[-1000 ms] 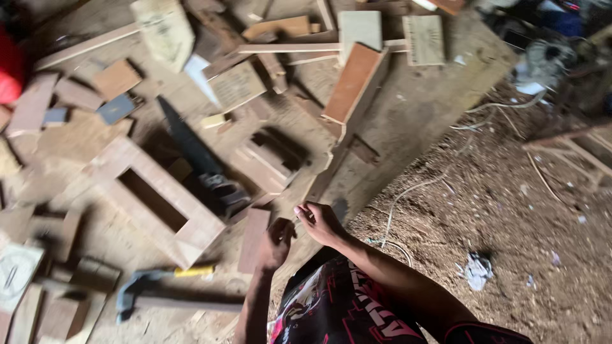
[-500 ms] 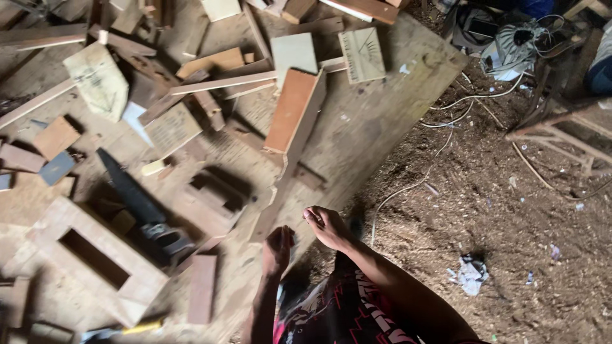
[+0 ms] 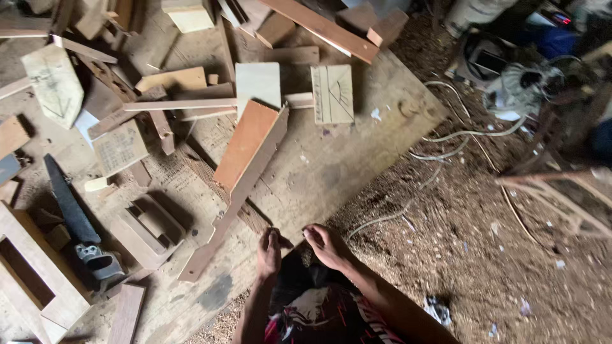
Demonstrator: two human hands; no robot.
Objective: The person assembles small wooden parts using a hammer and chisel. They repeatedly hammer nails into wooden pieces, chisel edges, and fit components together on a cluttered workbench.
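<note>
My left hand [image 3: 269, 253] and my right hand [image 3: 325, 245] hover side by side at the near edge of a big plywood sheet [image 3: 338, 159] on the ground. Both have their fingers curled, and whether anything small sits in them is too unclear to tell. Nearest to my left hand is the low end of a long reddish-brown plank [image 3: 245, 159] that leans across the sheet. A handsaw [image 3: 76, 223] with a dark blade lies further left.
Wood offcuts and blocks [image 3: 258, 83] litter the sheet; an open wooden frame [image 3: 38, 274] lies at lower left and a small box-like frame [image 3: 150, 229] beside it. Sawdust-covered earth [image 3: 478, 255] with white cords [image 3: 440, 146] lies to the right. A wooden rack [image 3: 561, 197] stands far right.
The view has swung toward the right and up the sheet, so the handsaw and frames slid left. My hands, earlier touching each other, are now slightly apart near the plank's end.
</note>
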